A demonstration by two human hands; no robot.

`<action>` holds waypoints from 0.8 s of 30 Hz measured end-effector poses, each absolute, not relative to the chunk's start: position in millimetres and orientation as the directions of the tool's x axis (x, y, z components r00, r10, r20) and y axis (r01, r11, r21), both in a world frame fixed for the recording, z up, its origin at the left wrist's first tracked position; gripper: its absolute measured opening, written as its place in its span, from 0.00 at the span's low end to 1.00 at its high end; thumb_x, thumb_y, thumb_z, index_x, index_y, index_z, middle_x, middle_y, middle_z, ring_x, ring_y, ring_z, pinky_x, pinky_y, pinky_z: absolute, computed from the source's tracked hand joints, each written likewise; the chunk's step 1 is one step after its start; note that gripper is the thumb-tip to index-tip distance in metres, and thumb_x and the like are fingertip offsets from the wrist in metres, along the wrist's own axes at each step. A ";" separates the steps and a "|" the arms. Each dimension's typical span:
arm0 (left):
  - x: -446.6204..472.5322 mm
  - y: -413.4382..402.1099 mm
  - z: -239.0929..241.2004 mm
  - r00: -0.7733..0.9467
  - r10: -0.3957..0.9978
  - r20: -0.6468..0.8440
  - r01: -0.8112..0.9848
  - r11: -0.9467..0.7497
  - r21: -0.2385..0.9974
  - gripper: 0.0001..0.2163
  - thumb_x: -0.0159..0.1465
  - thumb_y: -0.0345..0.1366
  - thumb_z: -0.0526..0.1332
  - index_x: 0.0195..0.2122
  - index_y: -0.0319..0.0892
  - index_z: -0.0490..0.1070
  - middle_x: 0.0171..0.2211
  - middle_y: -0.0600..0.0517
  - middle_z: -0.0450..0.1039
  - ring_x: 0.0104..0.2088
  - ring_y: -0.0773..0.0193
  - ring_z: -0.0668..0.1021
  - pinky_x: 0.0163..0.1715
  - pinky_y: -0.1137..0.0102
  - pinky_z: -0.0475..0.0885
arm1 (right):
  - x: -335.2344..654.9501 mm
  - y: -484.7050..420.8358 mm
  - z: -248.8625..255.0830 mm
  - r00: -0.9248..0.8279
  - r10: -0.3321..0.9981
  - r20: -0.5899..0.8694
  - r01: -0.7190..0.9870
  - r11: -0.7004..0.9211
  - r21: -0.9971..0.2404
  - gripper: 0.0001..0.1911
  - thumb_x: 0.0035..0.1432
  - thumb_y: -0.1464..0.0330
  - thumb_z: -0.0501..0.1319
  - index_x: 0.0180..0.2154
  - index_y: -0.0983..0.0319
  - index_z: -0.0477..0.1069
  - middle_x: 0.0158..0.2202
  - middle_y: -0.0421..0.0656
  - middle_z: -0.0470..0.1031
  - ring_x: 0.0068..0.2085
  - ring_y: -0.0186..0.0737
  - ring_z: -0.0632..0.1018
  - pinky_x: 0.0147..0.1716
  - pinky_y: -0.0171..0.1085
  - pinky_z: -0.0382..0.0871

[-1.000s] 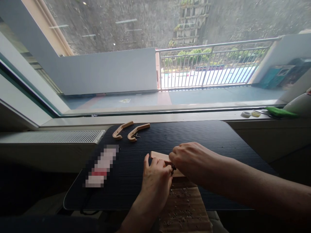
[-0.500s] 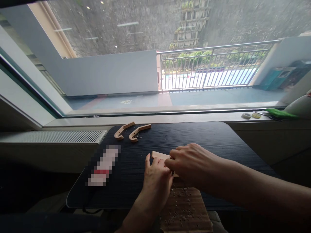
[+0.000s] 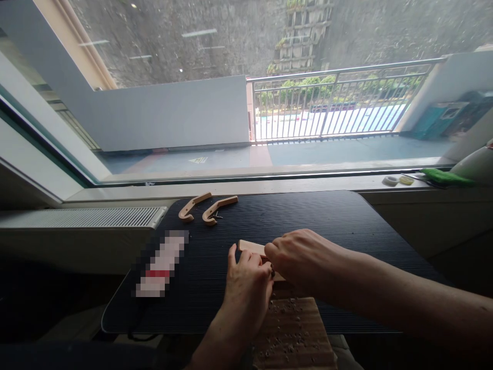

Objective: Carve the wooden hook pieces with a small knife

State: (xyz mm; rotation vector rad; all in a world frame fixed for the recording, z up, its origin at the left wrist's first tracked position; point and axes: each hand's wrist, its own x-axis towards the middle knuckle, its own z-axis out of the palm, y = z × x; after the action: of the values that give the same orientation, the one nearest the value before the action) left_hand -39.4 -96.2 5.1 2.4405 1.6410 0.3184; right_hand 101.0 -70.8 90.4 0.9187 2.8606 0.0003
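A pale wooden piece (image 3: 252,247) lies over the dark table, partly covered by both hands. My left hand (image 3: 246,280) is closed on it, its fingers bent over the near side. Against the left fingers, my right hand (image 3: 295,257) is curled into a fist, back upward. Something small and dark shows between the two hands; what the right fingers grip is hidden. Below them lies a piece of cardboard (image 3: 293,329) pitted with many small holes. Two curved wooden hooks (image 3: 187,209) rest farther back on the left, small screws (image 3: 217,215) beside the nearer one.
The black table (image 3: 308,210) stands against a window sill (image 3: 277,186). A blurred-out pinkish item (image 3: 159,264) occupies its left side. Two tape rolls (image 3: 391,181) and a green cloth-like thing (image 3: 442,177) sit on the sill at right. A white radiator (image 3: 84,217) is at left.
My right fist has turned slightly at the wooden piece, its fingers tucking further down. The left hand keeps its grip. The whole view has shifted a little.
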 end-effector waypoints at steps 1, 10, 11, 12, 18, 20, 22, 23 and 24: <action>-38.9 -96.3 5.9 0.365 0.928 0.070 0.888 -0.370 0.273 0.07 0.59 0.32 0.55 0.33 0.46 0.73 0.38 0.52 0.74 0.46 0.57 0.70 0.58 0.47 0.44 | 102.0 -70.3 86.9 -0.814 0.571 -0.105 0.567 0.821 0.068 0.06 0.49 0.79 0.57 0.28 0.63 0.66 0.24 0.39 0.70 0.25 0.37 0.73 0.19 0.35 0.51; -35.7 -100.2 14.6 0.331 0.941 0.067 0.901 -0.336 0.276 0.07 0.59 0.33 0.57 0.35 0.46 0.74 0.39 0.50 0.74 0.47 0.55 0.70 0.58 0.48 0.45 | 98.6 -70.4 96.5 -0.781 0.620 -0.082 0.616 0.785 0.068 0.03 0.52 0.75 0.58 0.28 0.63 0.65 0.21 0.38 0.68 0.21 0.36 0.71 0.16 0.35 0.45; -36.3 -99.8 13.7 0.338 0.939 0.072 0.897 -0.344 0.277 0.07 0.59 0.33 0.56 0.36 0.46 0.74 0.40 0.50 0.74 0.47 0.55 0.70 0.58 0.47 0.45 | 98.6 -71.4 100.6 -0.781 0.619 -0.086 0.617 0.785 0.052 0.02 0.53 0.74 0.59 0.29 0.63 0.66 0.22 0.38 0.69 0.22 0.36 0.71 0.17 0.35 0.46; -36.9 -99.2 12.6 0.346 0.935 0.076 0.894 -0.353 0.277 0.08 0.60 0.33 0.56 0.36 0.46 0.74 0.39 0.50 0.74 0.47 0.55 0.70 0.58 0.47 0.45 | 98.8 -72.7 104.3 -0.789 0.609 -0.086 0.608 0.793 0.039 0.02 0.53 0.73 0.58 0.30 0.62 0.66 0.23 0.38 0.70 0.23 0.36 0.72 0.18 0.35 0.47; -37.9 -97.5 7.1 0.367 0.928 0.072 0.892 -0.373 0.257 0.10 0.62 0.35 0.53 0.37 0.46 0.73 0.37 0.49 0.74 0.46 0.56 0.70 0.58 0.48 0.44 | 98.0 -79.3 109.6 -0.826 0.543 -0.151 0.550 0.835 -0.002 0.04 0.52 0.76 0.58 0.31 0.63 0.69 0.29 0.42 0.73 0.30 0.39 0.74 0.23 0.35 0.54; -37.6 -97.8 7.7 0.367 0.928 0.069 0.893 -0.372 0.252 0.09 0.62 0.35 0.53 0.36 0.45 0.73 0.37 0.49 0.74 0.46 0.56 0.70 0.58 0.48 0.44 | 97.5 -77.8 106.1 -0.822 0.550 -0.147 0.557 0.830 -0.012 0.05 0.52 0.77 0.57 0.31 0.63 0.70 0.29 0.42 0.73 0.30 0.39 0.74 0.24 0.35 0.56; -37.4 -98.0 8.9 0.370 0.927 0.066 0.893 -0.375 0.250 0.09 0.62 0.35 0.53 0.36 0.45 0.73 0.36 0.49 0.74 0.46 0.57 0.70 0.58 0.48 0.45 | 97.7 -74.9 102.3 -0.822 0.552 -0.137 0.560 0.828 -0.022 0.05 0.52 0.77 0.57 0.31 0.63 0.70 0.29 0.43 0.73 0.31 0.39 0.74 0.25 0.35 0.57; -37.5 -98.0 9.5 0.372 0.926 0.065 0.893 -0.376 0.248 0.09 0.62 0.35 0.53 0.36 0.45 0.73 0.36 0.49 0.74 0.46 0.57 0.70 0.58 0.48 0.45 | 98.1 -73.3 100.5 -0.821 0.554 -0.135 0.562 0.827 -0.027 0.06 0.53 0.77 0.57 0.30 0.63 0.70 0.28 0.43 0.73 0.30 0.39 0.74 0.26 0.35 0.57; -37.6 -98.0 9.8 0.375 0.925 0.066 0.892 -0.379 0.247 0.09 0.61 0.34 0.53 0.36 0.46 0.73 0.37 0.50 0.74 0.46 0.56 0.70 0.58 0.48 0.45 | 98.6 -71.8 98.7 -0.820 0.557 -0.133 0.565 0.824 -0.033 0.06 0.53 0.77 0.56 0.30 0.63 0.70 0.28 0.43 0.73 0.30 0.39 0.74 0.26 0.35 0.58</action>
State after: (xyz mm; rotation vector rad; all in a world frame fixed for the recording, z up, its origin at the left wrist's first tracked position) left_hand -37.6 -98.0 9.8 2.4594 1.6422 0.2888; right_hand 98.6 -71.8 98.7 0.8919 2.8876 -0.1070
